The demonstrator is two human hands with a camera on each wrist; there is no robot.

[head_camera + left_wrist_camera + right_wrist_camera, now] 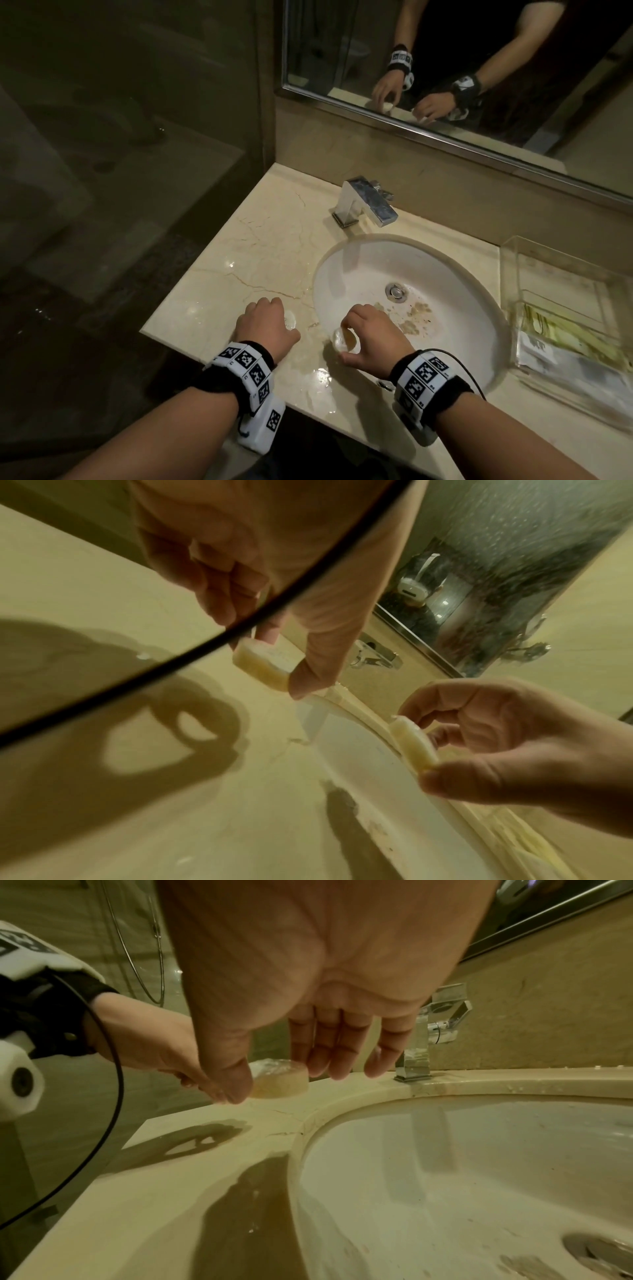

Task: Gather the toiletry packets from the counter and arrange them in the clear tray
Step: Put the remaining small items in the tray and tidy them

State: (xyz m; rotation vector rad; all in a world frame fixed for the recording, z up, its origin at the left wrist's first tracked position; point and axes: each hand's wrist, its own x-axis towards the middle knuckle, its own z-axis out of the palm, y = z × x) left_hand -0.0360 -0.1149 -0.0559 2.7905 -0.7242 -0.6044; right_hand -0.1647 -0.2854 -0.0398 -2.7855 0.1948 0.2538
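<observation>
At the white oval basin's rim (pixel 320 267) on the cream marble bench (pixel 253 246), the left hand (pixel 265 325) and the right hand (pixel 371 337) each pinch a round wrapped soap puck (pixel 344 339), fingers curled.

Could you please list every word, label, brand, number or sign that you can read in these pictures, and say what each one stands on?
No text can be read in any view.
Wrist bands: black-and-white square code markers; tiny characters beside them, too small to read.
Packets in the clear tray: green and white print, too blurred to read.
Wrapped round soap in the right hand: no print visible.
Wrapped round soap under the left hand: no print visible.
Tap: no marking visible.
</observation>
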